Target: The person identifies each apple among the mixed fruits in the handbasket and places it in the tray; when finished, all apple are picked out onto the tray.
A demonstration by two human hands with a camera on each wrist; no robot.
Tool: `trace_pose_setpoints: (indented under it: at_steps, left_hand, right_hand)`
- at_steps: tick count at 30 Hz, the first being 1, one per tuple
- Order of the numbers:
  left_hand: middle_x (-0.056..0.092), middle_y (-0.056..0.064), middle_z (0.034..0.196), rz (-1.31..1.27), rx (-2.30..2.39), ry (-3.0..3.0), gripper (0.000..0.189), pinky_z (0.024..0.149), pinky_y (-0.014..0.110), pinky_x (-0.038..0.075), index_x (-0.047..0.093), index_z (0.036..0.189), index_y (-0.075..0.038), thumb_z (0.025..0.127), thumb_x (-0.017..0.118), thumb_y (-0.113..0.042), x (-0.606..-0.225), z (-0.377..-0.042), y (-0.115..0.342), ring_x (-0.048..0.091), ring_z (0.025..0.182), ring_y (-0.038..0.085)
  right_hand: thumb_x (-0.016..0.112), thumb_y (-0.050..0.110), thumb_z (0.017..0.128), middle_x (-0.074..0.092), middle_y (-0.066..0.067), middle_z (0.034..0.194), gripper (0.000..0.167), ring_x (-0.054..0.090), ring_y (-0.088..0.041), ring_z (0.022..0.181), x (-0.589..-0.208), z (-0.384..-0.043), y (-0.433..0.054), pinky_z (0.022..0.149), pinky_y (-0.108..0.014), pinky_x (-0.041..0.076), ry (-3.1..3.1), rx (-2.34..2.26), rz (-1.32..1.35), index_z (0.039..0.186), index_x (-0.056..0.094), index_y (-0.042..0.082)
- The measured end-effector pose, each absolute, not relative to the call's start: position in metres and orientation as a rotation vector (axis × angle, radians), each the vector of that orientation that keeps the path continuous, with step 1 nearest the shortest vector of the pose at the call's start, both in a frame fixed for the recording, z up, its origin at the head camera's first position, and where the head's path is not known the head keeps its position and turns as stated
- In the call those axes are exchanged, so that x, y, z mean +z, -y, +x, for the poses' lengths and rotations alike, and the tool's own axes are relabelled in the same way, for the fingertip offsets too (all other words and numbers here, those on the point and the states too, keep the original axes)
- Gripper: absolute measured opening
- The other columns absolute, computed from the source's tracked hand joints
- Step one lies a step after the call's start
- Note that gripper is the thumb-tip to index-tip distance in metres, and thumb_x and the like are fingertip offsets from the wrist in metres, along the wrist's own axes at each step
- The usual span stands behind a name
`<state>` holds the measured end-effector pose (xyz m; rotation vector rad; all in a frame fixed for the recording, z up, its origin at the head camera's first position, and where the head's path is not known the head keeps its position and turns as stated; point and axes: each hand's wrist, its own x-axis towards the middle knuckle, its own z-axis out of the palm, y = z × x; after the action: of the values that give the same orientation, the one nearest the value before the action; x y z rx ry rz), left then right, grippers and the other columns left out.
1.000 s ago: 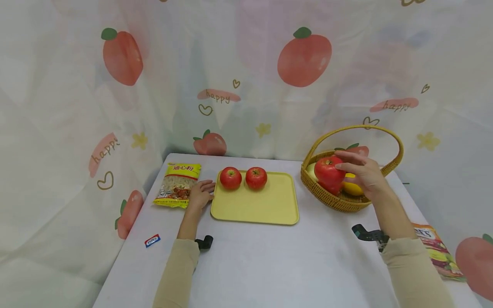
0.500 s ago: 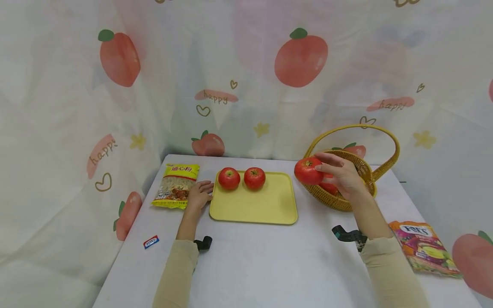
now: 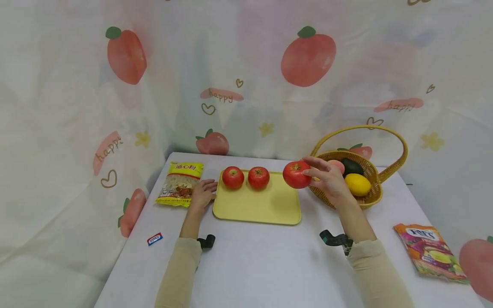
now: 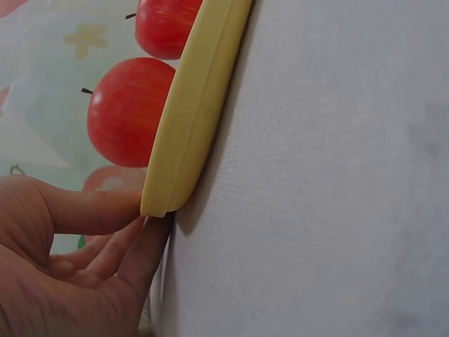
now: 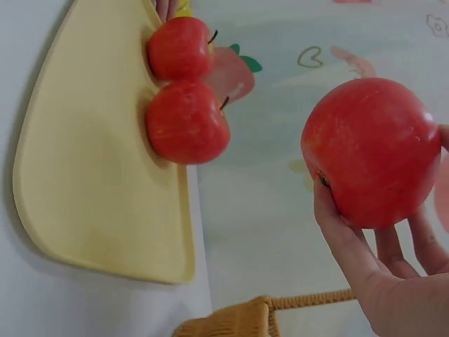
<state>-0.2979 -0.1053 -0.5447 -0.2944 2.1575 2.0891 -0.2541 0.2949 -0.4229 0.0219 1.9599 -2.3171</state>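
Observation:
My right hand (image 3: pixel 329 182) grips a red apple (image 3: pixel 297 174), fingers and thumb round its side. In the head view this apple overlaps the upper right corner of the yellow tray (image 3: pixel 256 209); the right wrist view shows it held up off the surface. Two more red apples, one left (image 3: pixel 233 178) and one right (image 3: pixel 258 178), sit side by side at the back left of the tray. My left hand (image 3: pixel 203 196) lies at the tray's left edge, its thumb (image 4: pixel 105 210) and fingertips touching the rim, fingers fairly straight.
A wicker basket (image 3: pixel 375 196) with a tall handle holds a lemon (image 3: pixel 357 185), a dark green avocado (image 3: pixel 351 167) and a pinkish fruit (image 3: pixel 337 166). A yellow pasta bag (image 3: pixel 179 184) lies left, beside a small red-and-blue packet (image 3: pixel 154 239). A colourful snack bag (image 3: pixel 431 252) lies right.
My right hand has lifted the apple out of the basket and carried it left to the tray's right side. The left hand stays at the tray's edge.

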Motion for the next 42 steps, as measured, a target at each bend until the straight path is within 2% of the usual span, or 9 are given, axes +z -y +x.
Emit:
trace_pose_setpoints:
  at_steps: [5, 13, 31, 42]
  left_hand:
    - [0.061, 0.025, 0.142, -0.307, 2.084, -2.153, 0.059, 0.108, 0.046, 0.051, 0.052, 0.146, 0.004, 0.090, 0.056, 0.022, -0.544, -0.298, 0.104, 0.059, 0.133, 0.036]
    - [0.061, 0.024, 0.142, -0.328, 2.094, -2.142, 0.059, 0.108, 0.047, 0.051, 0.053, 0.146, 0.004, 0.090, 0.055, 0.023, -0.542, -0.297, 0.104, 0.059, 0.133, 0.036]
    - [0.061, 0.023, 0.142, -0.335, 2.118, -2.138, 0.059, 0.108, 0.047, 0.051, 0.053, 0.145, 0.003, 0.090, 0.056, 0.023, -0.546, -0.300, 0.105, 0.059, 0.133, 0.034]
    - [0.062, 0.023, 0.142, -0.327, 2.093, -2.133, 0.058, 0.107, 0.045, 0.051, 0.052, 0.146, 0.003, 0.091, 0.054, 0.022, -0.546, -0.300, 0.105, 0.059, 0.133, 0.035]
  right_hand:
    - [0.074, 0.006, 0.096, 0.059, 0.000, 0.138, 0.050, 0.052, -0.023, 0.126, -0.428, -0.254, -0.281, 0.091, -0.032, 0.060, -1.906, -2.349, 0.025, 0.144, 0.059, 0.004]
    - [0.071, 0.006, 0.098, 0.059, -0.001, 0.138, 0.045, 0.052, -0.024, 0.127, -0.433, -0.255, -0.257, 0.089, -0.036, 0.061, -1.862, -2.349, 0.015, 0.141, 0.060, 0.005]
    - [0.076, 0.010, 0.093, 0.056, -0.007, 0.145, 0.051, 0.049, -0.028, 0.134, -0.454, -0.264, -0.204, 0.093, -0.044, 0.060, -1.837, -2.296, 0.010, 0.142, 0.060, 0.006]
    - [0.076, 0.008, 0.092, 0.060, -0.007, 0.140, 0.056, 0.053, -0.029, 0.131, -0.470, -0.265, -0.171, 0.092, -0.043, 0.061, -1.802, -2.320, -0.007, 0.144, 0.057, 0.002]
